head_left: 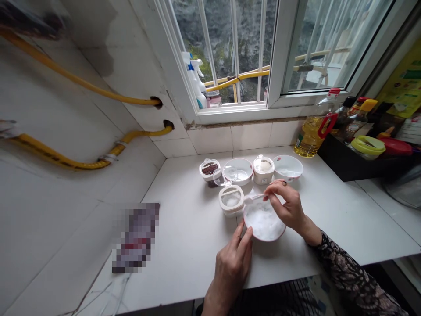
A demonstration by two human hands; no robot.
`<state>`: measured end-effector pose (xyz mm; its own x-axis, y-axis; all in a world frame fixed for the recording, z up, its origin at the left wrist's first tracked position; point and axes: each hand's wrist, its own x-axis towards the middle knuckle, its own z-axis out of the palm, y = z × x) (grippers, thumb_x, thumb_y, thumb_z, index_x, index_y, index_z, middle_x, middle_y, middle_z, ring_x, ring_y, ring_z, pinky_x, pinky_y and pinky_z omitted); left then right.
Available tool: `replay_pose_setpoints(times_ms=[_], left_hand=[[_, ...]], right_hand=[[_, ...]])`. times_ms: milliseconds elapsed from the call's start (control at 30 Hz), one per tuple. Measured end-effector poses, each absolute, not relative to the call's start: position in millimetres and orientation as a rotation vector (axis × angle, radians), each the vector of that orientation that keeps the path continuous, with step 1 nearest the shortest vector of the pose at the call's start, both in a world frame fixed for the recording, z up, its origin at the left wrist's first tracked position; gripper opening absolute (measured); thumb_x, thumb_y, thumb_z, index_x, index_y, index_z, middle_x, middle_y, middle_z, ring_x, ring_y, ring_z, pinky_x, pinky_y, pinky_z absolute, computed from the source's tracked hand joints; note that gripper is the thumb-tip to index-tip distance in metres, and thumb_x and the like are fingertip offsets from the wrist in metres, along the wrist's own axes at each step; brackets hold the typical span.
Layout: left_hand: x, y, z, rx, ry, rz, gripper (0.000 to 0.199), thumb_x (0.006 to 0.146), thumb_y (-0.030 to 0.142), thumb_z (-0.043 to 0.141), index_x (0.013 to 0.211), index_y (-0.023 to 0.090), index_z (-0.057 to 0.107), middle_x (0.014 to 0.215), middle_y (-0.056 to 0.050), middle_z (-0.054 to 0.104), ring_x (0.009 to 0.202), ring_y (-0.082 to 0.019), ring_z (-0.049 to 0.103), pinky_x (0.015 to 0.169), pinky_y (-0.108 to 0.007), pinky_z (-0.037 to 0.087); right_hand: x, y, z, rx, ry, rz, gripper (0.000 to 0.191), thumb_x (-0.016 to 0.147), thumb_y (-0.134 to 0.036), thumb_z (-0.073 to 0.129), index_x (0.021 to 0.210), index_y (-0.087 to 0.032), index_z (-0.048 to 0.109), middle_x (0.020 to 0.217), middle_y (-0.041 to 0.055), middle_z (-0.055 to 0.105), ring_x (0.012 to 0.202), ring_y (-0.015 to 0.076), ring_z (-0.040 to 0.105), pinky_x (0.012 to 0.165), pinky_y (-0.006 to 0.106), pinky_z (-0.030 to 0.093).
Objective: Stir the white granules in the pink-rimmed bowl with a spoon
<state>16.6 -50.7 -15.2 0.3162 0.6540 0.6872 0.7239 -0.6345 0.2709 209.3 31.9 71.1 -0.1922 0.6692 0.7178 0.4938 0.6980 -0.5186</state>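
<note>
A white bowl [265, 224] with a pink rim stands near the front of the counter, with a white, foamy or powdery mass inside. My left hand [232, 263] holds the bowl's left side, fingertips at the rim. Above the bowl's far edge, my right hand [285, 204] is closed in a pinch on what looks like a slim white spoon [252, 199]; its far end is hard to make out. Touching or very near the bowl's left is a clear-lidded jar [231, 201] of white grains.
Behind stand an open jar of dark red grains [210, 170], a white bowl [238, 171], a jar of pale powder [263, 170] and another bowl [288, 168]. An oil bottle [309, 136] and black condiment box [342, 158] are at right. A blurred packet [138, 237] lies left.
</note>
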Motion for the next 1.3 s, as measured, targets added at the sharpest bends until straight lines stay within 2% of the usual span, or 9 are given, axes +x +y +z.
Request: replay_pose_setpoints(times_ms=[67, 167, 333, 433, 633, 700, 900, 1067, 1300], left_hand=[[16, -51, -15, -2.48, -1.3, -1.231, 0.033, 0.097, 0.01, 0.047, 0.129, 0.013, 0.056, 0.132, -0.02, 0.062, 0.112, -0.023, 0.068, 0.077, -0.023, 0.061], [17, -51, -15, -2.471, -1.295, -1.242, 0.033, 0.097, 0.01, 0.047, 0.128, 0.013, 0.056, 0.132, -0.02, 0.062, 0.111, -0.023, 0.069, 0.076, -0.023, 0.061], [17, -52, -16, -2.475, -1.296, -1.254, 0.034, 0.097, 0.009, 0.046, 0.129, 0.013, 0.056, 0.132, -0.02, 0.062, 0.112, -0.024, 0.068, 0.076, -0.023, 0.061], [17, -52, -16, -2.475, -1.299, -1.258, 0.034, 0.097, 0.008, 0.047, 0.129, 0.013, 0.056, 0.132, -0.02, 0.062, 0.112, -0.023, 0.068, 0.077, -0.022, 0.061], [17, -52, -15, -2.474, -1.308, -1.257, 0.037, 0.096, 0.009, 0.048, 0.132, 0.016, 0.054, 0.133, -0.019, 0.061, 0.111, -0.024, 0.069, 0.076, -0.023, 0.061], [17, -52, -15, -2.482, -1.31, -1.246, 0.038, 0.097, 0.009, 0.048, 0.134, 0.016, 0.052, 0.133, -0.02, 0.061, 0.111, -0.024, 0.069, 0.076, -0.023, 0.061], [17, -51, -15, -2.475, -1.305, -1.259, 0.04, 0.097, 0.009, 0.048, 0.136, 0.017, 0.051, 0.134, -0.019, 0.061, 0.111, -0.023, 0.069, 0.074, -0.022, 0.061], [18, -51, -14, -2.463, -1.284, -1.254, 0.034, 0.097, 0.009, 0.048, 0.13, 0.012, 0.055, 0.131, -0.022, 0.062, 0.111, -0.024, 0.069, 0.075, -0.022, 0.061], [18, -53, -14, -2.472, -1.305, -1.247, 0.036, 0.096, 0.008, 0.049, 0.132, 0.014, 0.054, 0.134, -0.021, 0.06, 0.113, -0.024, 0.068, 0.076, -0.023, 0.061]], right_hand=[[212, 33, 69, -0.962, -1.864, 0.229, 0.019, 0.082, -0.011, 0.048, 0.077, -0.023, 0.061, 0.06, -0.0006, 0.063, 0.063, 0.0187, 0.057, 0.08, 0.039, 0.046], [212, 36, 61, -0.976, -1.95, 0.239, 0.018, 0.076, -0.01, 0.049, 0.073, -0.023, 0.061, 0.061, -0.001, 0.063, 0.059, 0.0169, 0.053, 0.081, 0.038, 0.046], [209, 37, 56, -1.017, -2.015, 0.387, 0.02, 0.076, -0.009, 0.048, 0.068, -0.023, 0.06, 0.064, 0.0011, 0.067, 0.067, 0.0189, 0.056, 0.08, 0.037, 0.046], [210, 36, 59, -1.092, -1.892, 0.529, 0.02, 0.075, -0.011, 0.047, 0.062, -0.023, 0.058, 0.058, 0.0006, 0.065, 0.071, 0.0202, 0.059, 0.076, 0.034, 0.046], [212, 37, 69, -1.204, -1.505, 1.004, 0.013, 0.071, -0.021, 0.049, 0.065, -0.021, 0.061, 0.048, -0.0021, 0.061, 0.05, 0.0149, 0.055, 0.057, 0.027, 0.043], [213, 39, 70, -1.2, -1.405, 1.102, 0.012, 0.069, -0.023, 0.051, 0.065, -0.02, 0.061, 0.048, -0.0022, 0.06, 0.047, 0.0141, 0.054, 0.055, 0.027, 0.043], [216, 44, 69, -1.189, -1.292, 1.185, 0.01, 0.065, -0.024, 0.053, 0.062, -0.02, 0.062, 0.045, -0.0021, 0.06, 0.046, 0.0134, 0.052, 0.057, 0.028, 0.043], [216, 45, 69, -1.189, -1.273, 1.215, 0.01, 0.065, -0.026, 0.055, 0.062, -0.02, 0.062, 0.045, -0.0017, 0.06, 0.046, 0.0136, 0.052, 0.058, 0.029, 0.044], [218, 48, 67, -1.183, -1.252, 1.225, 0.01, 0.066, -0.025, 0.055, 0.063, -0.019, 0.063, 0.046, -0.0013, 0.061, 0.048, 0.0136, 0.054, 0.059, 0.029, 0.045]])
